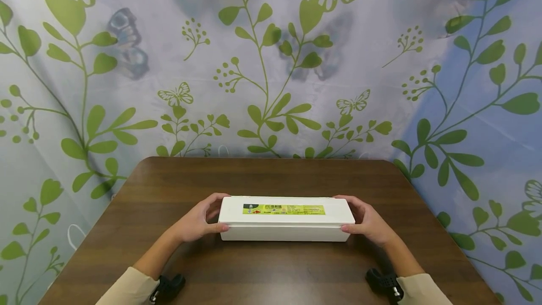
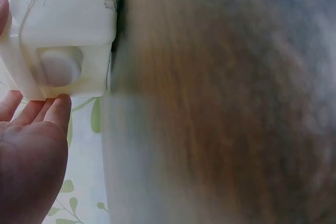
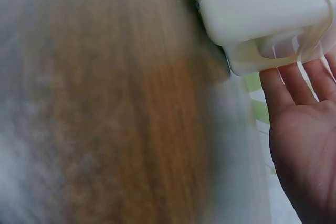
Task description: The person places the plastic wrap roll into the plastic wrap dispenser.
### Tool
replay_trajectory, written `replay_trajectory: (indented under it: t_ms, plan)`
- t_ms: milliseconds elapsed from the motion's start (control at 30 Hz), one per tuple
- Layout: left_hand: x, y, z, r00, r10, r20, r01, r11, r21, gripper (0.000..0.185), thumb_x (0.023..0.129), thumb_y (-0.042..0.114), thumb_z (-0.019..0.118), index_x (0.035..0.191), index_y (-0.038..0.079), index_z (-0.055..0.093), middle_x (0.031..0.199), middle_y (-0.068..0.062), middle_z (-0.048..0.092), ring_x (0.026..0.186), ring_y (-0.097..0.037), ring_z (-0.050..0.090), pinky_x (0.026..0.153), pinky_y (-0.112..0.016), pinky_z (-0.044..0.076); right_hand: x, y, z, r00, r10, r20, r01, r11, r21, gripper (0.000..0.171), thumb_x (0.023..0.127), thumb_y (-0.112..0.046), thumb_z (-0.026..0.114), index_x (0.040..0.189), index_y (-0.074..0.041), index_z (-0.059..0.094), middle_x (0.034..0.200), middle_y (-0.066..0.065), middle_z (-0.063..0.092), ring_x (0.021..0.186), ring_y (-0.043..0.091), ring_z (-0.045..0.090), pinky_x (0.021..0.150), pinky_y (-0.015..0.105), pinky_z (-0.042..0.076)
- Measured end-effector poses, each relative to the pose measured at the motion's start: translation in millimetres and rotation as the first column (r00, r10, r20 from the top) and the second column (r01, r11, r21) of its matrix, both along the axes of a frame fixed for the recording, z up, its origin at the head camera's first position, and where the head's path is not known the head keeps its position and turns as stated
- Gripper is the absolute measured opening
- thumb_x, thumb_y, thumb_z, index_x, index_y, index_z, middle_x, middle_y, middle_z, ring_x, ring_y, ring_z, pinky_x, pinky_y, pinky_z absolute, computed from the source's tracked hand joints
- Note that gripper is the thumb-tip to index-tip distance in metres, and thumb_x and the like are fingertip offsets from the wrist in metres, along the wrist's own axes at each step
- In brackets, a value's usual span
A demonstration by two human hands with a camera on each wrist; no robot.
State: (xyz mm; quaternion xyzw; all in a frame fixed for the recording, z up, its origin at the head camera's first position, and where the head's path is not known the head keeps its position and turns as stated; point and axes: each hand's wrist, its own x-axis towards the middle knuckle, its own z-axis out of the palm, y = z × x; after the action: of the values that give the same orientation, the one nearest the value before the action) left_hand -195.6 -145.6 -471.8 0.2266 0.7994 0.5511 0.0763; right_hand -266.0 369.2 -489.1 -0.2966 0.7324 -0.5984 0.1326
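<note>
The left hand (image 1: 196, 222) is curled round the left end of a long white plastic box (image 1: 285, 225), thumb laid on the front edge and fingers wrapped over the end; the right hand (image 1: 369, 222) is clasped likewise round the right end. The box, marked on its lid by a yellow-green label (image 1: 283, 209), is set lengthwise on the dark wooden table (image 1: 262, 272), near its middle. A leaf-and-butterfly printed cloth (image 1: 271, 60) is hung behind the table.

Bare tabletop (image 1: 262, 272) all around the white box (image 1: 284, 229); patterned curtain (image 1: 271, 60) close behind.
</note>
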Motion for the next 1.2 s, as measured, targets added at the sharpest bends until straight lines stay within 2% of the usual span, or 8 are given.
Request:
replay_trajectory:
  t_ms: [233,500,700,1000,1100,1200]
  plan:
    - [-0.6,-2,-2.1,1.0,0.007,-0.013,-0.007,1.0,-0.015,0.075,0.085,0.021,0.085,0.146,0.014,0.043,0.148,-0.011,0.047,0.141,-0.034,0.045,0.116,-0.045,0.036,0.0,0,0.5,1.0,0.014,-0.017,-0.014,1.0,-0.006,0.075,0.085,0.002,0.076,0.15,0.003,0.039,0.14,-0.001,0.057,0.115,0.013,0.061,0.09,0.03,0.058]
    - [0.3,-2,2.2,0.999,0.01,0.042,-0.009,1.0,-0.016,0.079,0.083,0.021,0.087,0.147,0.01,0.043,0.15,-0.013,0.047,0.142,-0.035,0.046,0.115,-0.04,0.04,0.0,1,0.5,0.999,0.032,-0.004,-0.032,0.999,-0.012,0.075,0.084,0.002,0.077,0.149,0.005,0.039,0.139,0.0,0.058,0.115,0.013,0.061,0.09,0.03,0.058]
    - [-0.1,-3,5.4,0.999,0.003,0.048,-0.002,0.999,-0.032,0.078,0.083,0.023,0.087,0.147,0.012,0.043,0.148,-0.012,0.047,0.139,-0.034,0.047,0.115,-0.038,0.04,-1.0,0,0.4,0.999,0.031,0.014,-0.031,1.0,0.003,0.075,0.085,0.0,0.077,0.149,0.002,0.04,0.138,0.0,0.058,0.115,0.013,0.061,0.09,0.031,0.058]
    - [0.9,-4,3.9,1.0,-0.019,0.021,0.019,0.999,-0.026,0.079,0.083,0.021,0.087,0.148,0.014,0.042,0.149,-0.01,0.046,0.139,-0.033,0.045,0.118,-0.049,0.034,-3.2,3,0.4,0.999,0.05,0.003,-0.05,0.999,0.022,0.078,0.083,0.0,0.077,0.151,-0.002,0.039,0.14,0.002,0.057,0.117,0.014,0.06,0.09,0.032,0.058]
    - [0.0,-9,5.2,1.0,-0.029,0.006,0.029,0.999,-0.017,0.081,0.084,0.019,0.086,0.15,0.011,0.039,0.153,-0.017,0.043,0.144,-0.038,0.042,0.118,-0.051,0.032,-4.6,4,4.3,0.997,0.072,-0.028,-0.073,0.997,-0.018,0.079,0.085,0.002,0.074,0.154,0.002,0.034,0.15,0.003,0.051,0.127,0.012,0.056,0.098,0.028,0.054]
    - [-2.4,-18,9.2,1.0,0.004,-0.007,-0.004,1.0,-0.019,0.08,0.088,0.018,0.082,0.152,0.005,0.037,0.158,-0.023,0.04,0.149,-0.042,0.037,0.118,-0.053,0.031,-6.5,7,16.1,0.997,0.035,-0.073,-0.038,0.998,-0.05,0.072,0.091,0.006,0.066,0.154,0.005,0.031,0.156,0.0,0.047,0.139,0.009,0.049,0.108,0.021,0.047]
